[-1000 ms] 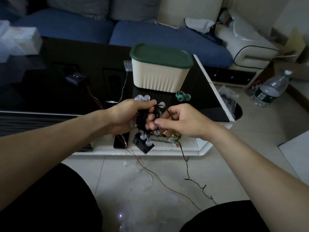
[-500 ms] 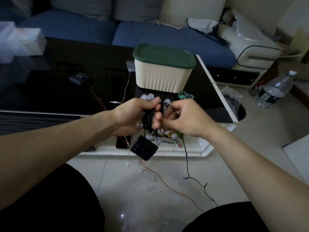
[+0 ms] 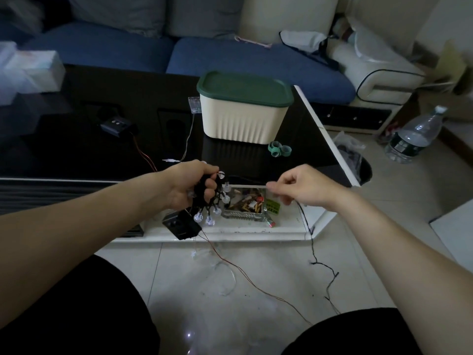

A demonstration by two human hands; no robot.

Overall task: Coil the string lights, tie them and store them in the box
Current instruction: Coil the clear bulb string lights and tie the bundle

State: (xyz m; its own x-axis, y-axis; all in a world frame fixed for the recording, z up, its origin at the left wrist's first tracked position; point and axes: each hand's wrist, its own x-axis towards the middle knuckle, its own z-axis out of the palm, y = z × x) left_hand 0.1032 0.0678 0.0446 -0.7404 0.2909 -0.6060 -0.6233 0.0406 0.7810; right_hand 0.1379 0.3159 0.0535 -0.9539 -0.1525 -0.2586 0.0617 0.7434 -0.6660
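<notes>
My left hand (image 3: 190,184) grips a coiled bunch of black string lights (image 3: 210,206) with small clear bulbs hanging below the fist. A black battery pack (image 3: 182,224) dangles under it. My right hand (image 3: 298,187) is off to the right, pinching the loose black wire (image 3: 312,248), which runs taut from the coil and trails down to the floor. The cream box with a green lid (image 3: 244,108) stands shut on the black table behind my hands.
Green tie bands (image 3: 279,149) lie on the table next to the box. A second battery pack (image 3: 115,124) with a red wire and a clear one (image 3: 193,105) sit at the left. A glass tray (image 3: 249,204) of small items, a bottle (image 3: 413,135) and a bin (image 3: 354,162) are nearby.
My right hand has pulled away to the right from the coil, drawing the loose wire out. My left hand stays shut on the bundle, slightly lower.
</notes>
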